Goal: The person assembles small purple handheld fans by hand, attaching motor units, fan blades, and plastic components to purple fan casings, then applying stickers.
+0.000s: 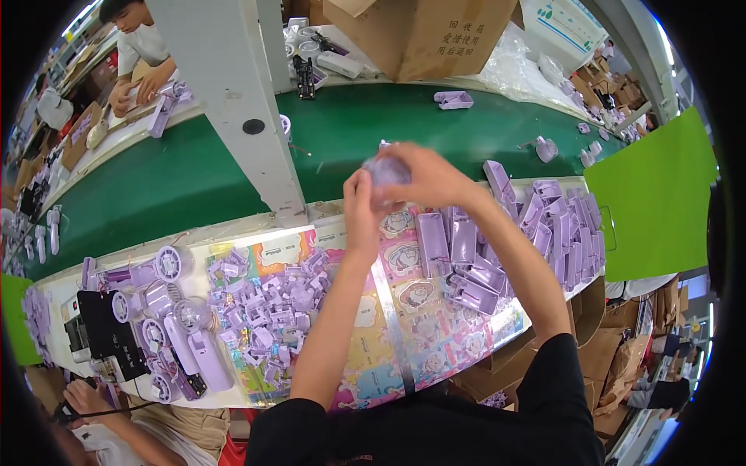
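Note:
Both of my hands are raised over the near edge of the green belt, closed round a round lilac plastic part [388, 172], blurred by motion. My left hand [360, 203] grips it from the left and below. From the right and above, my right hand [427, 172] wraps over it; its exact kind is hard to make out. Beneath my forearms lies a colourful printed sheet [373, 365] on the bench. To the left of it spreads a pile of small lilac plastic pieces [268, 303]. Right of my hands sit several lilac trough-shaped housings [464, 233].
A grey metal post [241, 101] rises left of my hands. The green conveyor belt [357, 116] carries a lilac housing [454, 99]. Round fan-like lilac parts [172, 264] stand at bench left. A large cardboard box [427, 39] stands beyond. Another person's hands [144, 89] work at far left.

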{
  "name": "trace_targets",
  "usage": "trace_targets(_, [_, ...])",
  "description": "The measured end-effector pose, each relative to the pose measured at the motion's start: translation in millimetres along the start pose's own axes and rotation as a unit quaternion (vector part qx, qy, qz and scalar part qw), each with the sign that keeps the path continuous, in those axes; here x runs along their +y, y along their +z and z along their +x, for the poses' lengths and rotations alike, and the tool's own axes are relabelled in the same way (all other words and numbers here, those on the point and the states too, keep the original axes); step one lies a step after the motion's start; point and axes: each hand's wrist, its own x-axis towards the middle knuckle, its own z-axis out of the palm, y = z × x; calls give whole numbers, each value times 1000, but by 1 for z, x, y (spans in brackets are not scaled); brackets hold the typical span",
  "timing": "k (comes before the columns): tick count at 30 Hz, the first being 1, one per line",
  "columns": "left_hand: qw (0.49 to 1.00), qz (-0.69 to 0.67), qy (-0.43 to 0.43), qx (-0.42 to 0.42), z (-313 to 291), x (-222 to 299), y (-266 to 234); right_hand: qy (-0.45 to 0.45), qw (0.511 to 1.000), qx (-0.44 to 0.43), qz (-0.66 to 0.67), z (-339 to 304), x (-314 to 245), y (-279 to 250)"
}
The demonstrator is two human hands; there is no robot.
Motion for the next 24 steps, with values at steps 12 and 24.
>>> trace_targets(12, [997, -59, -17, 42, 1, 2, -6, 169, 981, 80, -56, 37, 97, 49])
trace_targets(24, [998, -54, -22, 14, -1, 5, -2, 177, 960, 200, -79, 18, 125, -27])
